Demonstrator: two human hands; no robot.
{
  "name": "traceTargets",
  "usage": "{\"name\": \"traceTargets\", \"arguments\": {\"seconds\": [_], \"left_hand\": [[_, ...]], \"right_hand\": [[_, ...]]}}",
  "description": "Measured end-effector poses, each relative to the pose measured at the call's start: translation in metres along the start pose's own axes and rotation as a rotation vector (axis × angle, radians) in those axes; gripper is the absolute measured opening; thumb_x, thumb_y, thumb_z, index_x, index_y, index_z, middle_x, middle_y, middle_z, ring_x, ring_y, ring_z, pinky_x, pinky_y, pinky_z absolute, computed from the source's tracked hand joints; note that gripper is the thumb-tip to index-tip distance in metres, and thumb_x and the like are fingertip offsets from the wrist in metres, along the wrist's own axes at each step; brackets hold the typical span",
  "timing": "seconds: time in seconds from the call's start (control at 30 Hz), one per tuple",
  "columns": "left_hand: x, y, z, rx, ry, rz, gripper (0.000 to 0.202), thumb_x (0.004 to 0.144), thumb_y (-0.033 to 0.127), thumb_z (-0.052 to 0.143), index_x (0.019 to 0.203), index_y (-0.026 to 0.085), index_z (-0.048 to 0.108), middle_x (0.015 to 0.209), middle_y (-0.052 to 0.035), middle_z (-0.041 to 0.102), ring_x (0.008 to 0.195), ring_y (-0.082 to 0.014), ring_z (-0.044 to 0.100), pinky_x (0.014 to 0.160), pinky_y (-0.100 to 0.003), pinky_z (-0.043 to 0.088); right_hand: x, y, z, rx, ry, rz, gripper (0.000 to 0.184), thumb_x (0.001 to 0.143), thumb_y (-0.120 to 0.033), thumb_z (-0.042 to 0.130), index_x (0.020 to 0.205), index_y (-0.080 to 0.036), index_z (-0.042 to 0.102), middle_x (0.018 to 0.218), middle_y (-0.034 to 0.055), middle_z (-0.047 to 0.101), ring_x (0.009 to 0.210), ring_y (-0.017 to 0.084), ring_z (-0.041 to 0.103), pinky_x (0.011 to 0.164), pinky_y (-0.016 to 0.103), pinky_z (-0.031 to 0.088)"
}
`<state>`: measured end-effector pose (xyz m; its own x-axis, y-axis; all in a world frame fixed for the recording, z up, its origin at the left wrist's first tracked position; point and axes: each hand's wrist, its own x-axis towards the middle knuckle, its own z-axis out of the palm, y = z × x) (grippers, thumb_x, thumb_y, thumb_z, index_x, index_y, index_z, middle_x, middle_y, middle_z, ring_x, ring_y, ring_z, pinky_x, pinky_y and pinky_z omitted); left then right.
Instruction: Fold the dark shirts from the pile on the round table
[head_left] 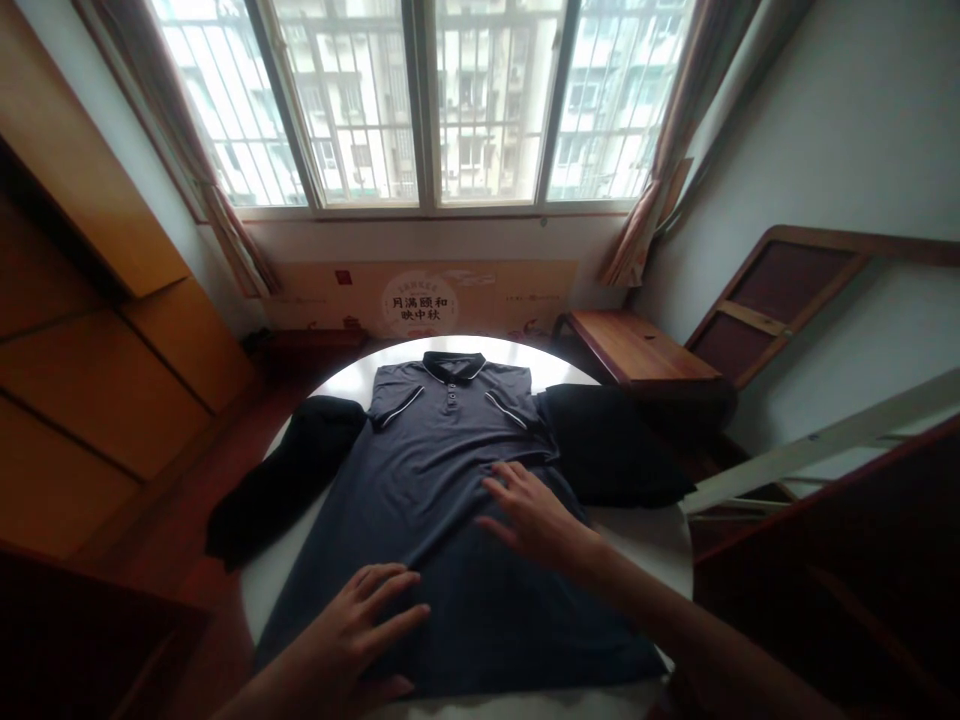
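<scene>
A dark blue-grey polo shirt point(450, 520) lies face up on a round white table point(262, 590), its black collar towards the window. Both short sleeves, edged with white piping, are folded in over the chest. On the lower left part of the shirt is my left hand point(367, 620), fingers spread over the cloth. My right hand point(529, 505) rests near the shirt's middle on the right, fingers stretched out. Some creases run across the fabric between the hands. Neither hand has cloth gripped in it.
Dark folded clothing point(296, 475) sits at the table's left edge, partly overhanging it. Another black folded garment point(607, 445) lies on the right. Beyond stand a wooden bench point(645, 345) and a barred window point(427, 110). Wooden cabinets point(172, 340) line the left.
</scene>
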<state>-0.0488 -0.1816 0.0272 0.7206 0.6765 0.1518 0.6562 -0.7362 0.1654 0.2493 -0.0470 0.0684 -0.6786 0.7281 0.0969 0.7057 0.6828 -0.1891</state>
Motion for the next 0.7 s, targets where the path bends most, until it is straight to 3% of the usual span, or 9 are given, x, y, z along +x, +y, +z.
{"name": "traceTargets", "arguments": {"seconds": [0.13,0.23,0.27,0.33,0.43,0.47,0.53,0.6,0.7], "left_hand": [[-0.019,0.008,-0.002,0.052,0.056,0.017,0.050,0.086,0.026,0.068,0.134,0.024,0.056,0.122,-0.0097,0.065,0.112,-0.0272,0.058,0.097,-0.041,0.052],[-0.017,0.013,-0.002,0.024,0.034,0.017,0.038,0.086,0.009,0.059,0.123,0.021,0.060,0.106,-0.0073,0.068,0.096,-0.0222,0.062,0.090,-0.036,0.053],[-0.014,0.016,-0.003,-0.024,0.020,0.001,0.035,0.084,0.006,0.057,0.115,0.020,0.062,0.101,-0.0063,0.068,0.091,-0.0206,0.063,0.087,-0.033,0.053],[-0.007,0.021,-0.009,-0.158,-0.052,-0.052,0.027,0.081,0.004,0.057,0.100,0.021,0.063,0.094,-0.0038,0.067,0.085,-0.0175,0.063,0.080,-0.028,0.052],[0.014,0.015,-0.027,-0.328,-0.235,-0.038,0.008,0.083,0.016,0.062,0.087,0.023,0.063,0.084,0.0003,0.067,0.076,-0.0139,0.063,0.069,-0.023,0.048],[0.026,0.006,-0.033,-0.346,-0.260,-0.016,0.003,0.086,0.022,0.062,0.083,0.022,0.063,0.079,0.0010,0.066,0.072,-0.0132,0.062,0.067,-0.023,0.047],[0.058,-0.026,-0.045,-0.324,-0.198,-0.025,0.022,0.094,0.033,0.055,0.078,0.021,0.064,0.072,0.0001,0.065,0.066,-0.0130,0.060,0.066,-0.024,0.045],[0.100,-0.076,-0.054,-0.259,-0.005,-0.183,0.033,0.098,0.037,0.046,0.079,0.019,0.066,0.074,-0.0026,0.067,0.066,-0.0139,0.060,0.066,-0.025,0.045],[0.164,-0.169,-0.062,-0.222,0.186,-0.509,0.029,0.094,0.037,0.051,0.091,0.018,0.072,0.089,-0.0061,0.073,0.081,-0.0184,0.066,0.075,-0.026,0.048]], "right_hand": [[-0.090,-0.012,0.013,0.088,-0.107,-0.150,0.055,0.079,-0.061,0.069,0.112,-0.017,0.061,0.120,0.0144,0.061,0.110,0.033,0.056,0.094,0.048,0.047],[-0.135,-0.011,0.029,0.044,-0.145,-0.151,0.028,0.085,-0.036,0.067,0.107,-0.019,0.060,0.111,0.0112,0.062,0.104,0.031,0.057,0.091,0.045,0.047],[-0.144,-0.011,0.032,0.026,-0.160,-0.147,0.018,0.086,-0.024,0.063,0.103,-0.019,0.060,0.106,0.0100,0.063,0.100,0.029,0.058,0.087,0.042,0.047],[-0.154,-0.013,0.029,0.044,-0.213,-0.154,0.017,0.082,-0.010,0.057,0.096,-0.018,0.060,0.097,0.0076,0.064,0.090,0.024,0.059,0.081,0.037,0.046],[-0.148,-0.014,0.003,0.190,-0.317,-0.159,0.009,0.084,-0.013,0.058,0.089,-0.020,0.061,0.091,0.0045,0.065,0.081,0.019,0.060,0.075,0.031,0.045],[-0.140,-0.012,-0.007,0.251,-0.329,-0.155,0.005,0.087,-0.017,0.058,0.088,-0.020,0.061,0.090,0.0034,0.065,0.080,0.018,0.060,0.073,0.029,0.045],[-0.112,0.002,-0.026,0.348,-0.272,-0.144,0.008,0.092,-0.023,0.055,0.089,-0.020,0.062,0.088,0.0028,0.065,0.079,0.016,0.060,0.071,0.026,0.044],[-0.069,0.027,-0.037,0.373,-0.106,-0.097,0.018,0.097,-0.025,0.049,0.088,-0.018,0.063,0.085,0.0037,0.065,0.078,0.015,0.060,0.073,0.026,0.044],[0.013,0.076,-0.043,0.329,0.069,0.068,0.020,0.093,-0.021,0.051,0.083,-0.015,0.068,0.082,0.0054,0.067,0.072,0.015,0.060,0.068,0.025,0.044]]}}
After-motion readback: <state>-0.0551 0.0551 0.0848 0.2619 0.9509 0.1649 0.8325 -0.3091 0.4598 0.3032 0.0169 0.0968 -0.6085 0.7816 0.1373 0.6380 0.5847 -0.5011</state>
